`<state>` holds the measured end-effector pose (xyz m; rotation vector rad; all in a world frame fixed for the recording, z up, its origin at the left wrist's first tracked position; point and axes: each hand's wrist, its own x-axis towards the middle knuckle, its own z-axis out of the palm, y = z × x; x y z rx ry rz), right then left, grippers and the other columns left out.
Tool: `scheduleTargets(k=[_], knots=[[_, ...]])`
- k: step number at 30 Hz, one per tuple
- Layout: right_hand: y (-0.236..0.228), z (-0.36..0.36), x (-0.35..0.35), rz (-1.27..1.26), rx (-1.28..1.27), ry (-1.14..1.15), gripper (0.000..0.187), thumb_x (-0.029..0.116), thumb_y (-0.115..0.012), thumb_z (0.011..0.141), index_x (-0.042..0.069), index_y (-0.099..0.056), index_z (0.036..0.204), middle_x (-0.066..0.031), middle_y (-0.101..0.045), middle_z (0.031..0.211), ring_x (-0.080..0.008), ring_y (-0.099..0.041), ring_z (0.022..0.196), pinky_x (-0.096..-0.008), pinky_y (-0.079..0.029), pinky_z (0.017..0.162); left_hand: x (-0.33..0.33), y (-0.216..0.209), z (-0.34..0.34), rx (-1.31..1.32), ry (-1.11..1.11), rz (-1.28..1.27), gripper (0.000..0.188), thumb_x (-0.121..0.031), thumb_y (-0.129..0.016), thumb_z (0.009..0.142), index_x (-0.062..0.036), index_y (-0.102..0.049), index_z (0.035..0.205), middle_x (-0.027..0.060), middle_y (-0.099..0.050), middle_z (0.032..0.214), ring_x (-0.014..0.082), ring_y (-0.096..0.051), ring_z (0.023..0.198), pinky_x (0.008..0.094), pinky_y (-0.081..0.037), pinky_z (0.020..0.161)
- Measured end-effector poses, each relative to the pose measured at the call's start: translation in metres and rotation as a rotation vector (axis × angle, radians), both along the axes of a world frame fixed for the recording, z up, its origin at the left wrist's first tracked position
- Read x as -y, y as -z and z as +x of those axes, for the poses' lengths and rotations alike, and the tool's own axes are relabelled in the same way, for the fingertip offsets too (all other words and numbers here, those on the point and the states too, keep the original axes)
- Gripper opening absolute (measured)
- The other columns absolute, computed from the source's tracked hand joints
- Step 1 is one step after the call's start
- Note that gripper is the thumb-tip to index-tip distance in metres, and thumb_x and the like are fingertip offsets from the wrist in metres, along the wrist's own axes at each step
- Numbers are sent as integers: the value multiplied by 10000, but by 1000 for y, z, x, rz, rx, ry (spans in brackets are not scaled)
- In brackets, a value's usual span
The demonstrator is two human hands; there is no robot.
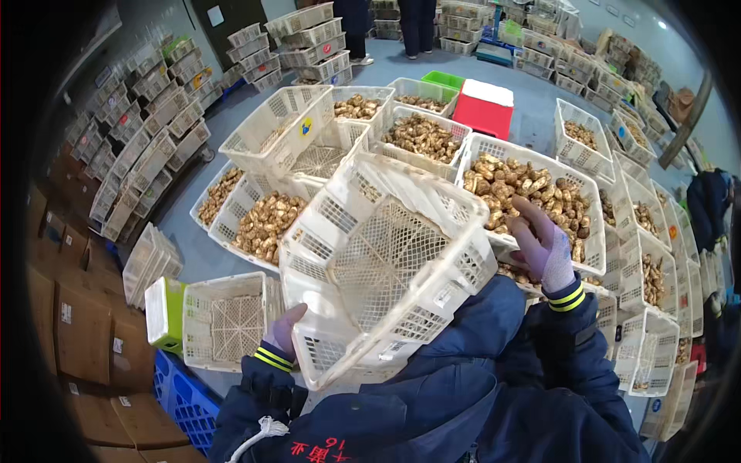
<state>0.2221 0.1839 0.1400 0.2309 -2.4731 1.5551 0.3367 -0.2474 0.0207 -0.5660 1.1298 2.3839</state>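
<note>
A white plastic mesh crate [386, 255] is tilted in front of me, with bare mesh visible at its bottom. My left hand [284, 330], in a lavender glove, is closed on its lower left edge. To the right, my right hand [544, 245] wears a similar glove with bare fingertips. Its fingers are apart, and I see nothing in them. They hover at the near side of a white crate [593, 251] heaped with brown-and-cream mushrooms [532, 189]. Whether the fingertips touch the mushrooms, I cannot tell. The tilted crate hides part of what lies behind it.
More mushroom crates [270, 224] crowd the far left and right. A red box with a white lid [485, 112] stands beyond the heap. An unfilled crate [228, 320], a green-and-white box [164, 316] and a blue pallet [184, 401] are at left. Two people [417, 27] stand far off.
</note>
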Motion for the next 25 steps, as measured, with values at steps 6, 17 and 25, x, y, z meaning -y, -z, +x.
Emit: scheduleTargets(k=[6,17,25], knots=[[4,9,-31,-187,88,-24,353,132,-556,867,3,-525,1194,-95,-631,913,-136,-605,794,-266,-490,665,-5,47,2,181,-25,-50,494,-369,-519,868,-10,-496,1207,162,-606,1091,289,-610,927,395,-500,829],[13,19,-59,123,3,73,379,167,-538,854,-2,-525,1192,-144,-630,898,-221,-623,853,-322,-486,758,42,283,-52,300,-106,230,413,-244,-484,910,-44,-426,1266,144,-506,1255,326,-474,1145,393,-353,1025],[46,17,-45,197,16,33,391,170,-535,873,-21,-501,1213,-84,-624,859,-135,-565,739,-269,-463,705,-84,331,-49,460,74,-112,615,-476,-482,866,-4,-423,1255,187,-497,1232,349,-526,1095,478,-475,889]])
